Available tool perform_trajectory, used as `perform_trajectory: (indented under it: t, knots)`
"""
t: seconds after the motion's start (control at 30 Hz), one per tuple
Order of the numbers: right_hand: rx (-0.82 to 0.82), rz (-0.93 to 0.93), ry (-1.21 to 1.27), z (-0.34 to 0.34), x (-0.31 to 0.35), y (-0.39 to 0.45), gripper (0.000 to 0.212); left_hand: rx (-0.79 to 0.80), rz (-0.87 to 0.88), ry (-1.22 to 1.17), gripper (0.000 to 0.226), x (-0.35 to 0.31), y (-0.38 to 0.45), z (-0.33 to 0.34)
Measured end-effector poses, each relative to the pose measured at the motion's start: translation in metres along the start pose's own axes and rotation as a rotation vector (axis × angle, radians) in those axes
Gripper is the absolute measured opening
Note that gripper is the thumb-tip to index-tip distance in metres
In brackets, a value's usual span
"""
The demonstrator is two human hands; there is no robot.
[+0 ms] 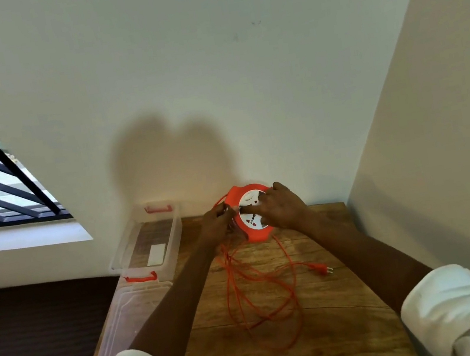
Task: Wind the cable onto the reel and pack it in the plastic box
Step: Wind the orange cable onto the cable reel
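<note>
Wooden table [333,347]: right hand [280,206] covers the reel [254,235], left hand [218,222] seemingly pinching cable [269,318].

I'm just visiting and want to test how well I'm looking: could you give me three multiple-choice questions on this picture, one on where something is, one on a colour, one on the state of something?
1. Where does the plug lie?
A. inside the plastic box
B. on the wooden table, right of the loose cable
C. on the window sill

2. What colour are the latches on the plastic box?
A. red
B. blue
C. black

3. How is the cable now?
A. all wound on the reel
B. mostly loose in loops on the table
C. packed in the box

Answers: 1 B, the plug rests on bare wood of the table. 2 A, both latches show red. 3 B, loops trail from the reel, which the left hand and right hand hold.
</note>
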State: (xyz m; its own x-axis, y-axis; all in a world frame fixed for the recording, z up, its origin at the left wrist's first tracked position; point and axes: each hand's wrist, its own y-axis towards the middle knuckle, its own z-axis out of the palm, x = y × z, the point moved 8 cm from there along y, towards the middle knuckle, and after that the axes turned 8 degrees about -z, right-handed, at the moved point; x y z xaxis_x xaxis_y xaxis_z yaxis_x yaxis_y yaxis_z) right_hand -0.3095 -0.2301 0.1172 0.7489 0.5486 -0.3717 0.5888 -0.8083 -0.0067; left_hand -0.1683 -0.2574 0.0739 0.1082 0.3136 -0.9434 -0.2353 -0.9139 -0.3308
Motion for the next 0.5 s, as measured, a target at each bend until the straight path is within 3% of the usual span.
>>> perform_trajectory:
  t: [0.17, 0.27, 0.4, 0.5]
  knots:
    - [-0.101, 0.426, 0.331, -0.001, -0.020, -0.006, 0.065, -0.094, 0.071, -0.215, 0.031, 0.011, -0.010, 0.012]
    - [-0.228, 0.829, 0.810, 0.010, -0.024, -0.017, 0.067, -0.166, 0.128, -0.290, 0.035, 0.020, -0.021, 0.026]
    - [-0.466, 1.369, 1.850, 0.048, 0.002, -0.028, 0.061, -0.206, 0.191, -0.354, 0.041, 0.027, -0.032, 0.038]
    - [-0.435, 1.409, 2.008, 0.057, 0.012, -0.031, 0.059, -0.170, 0.183, -0.355, 0.040, 0.030, -0.032, 0.039]
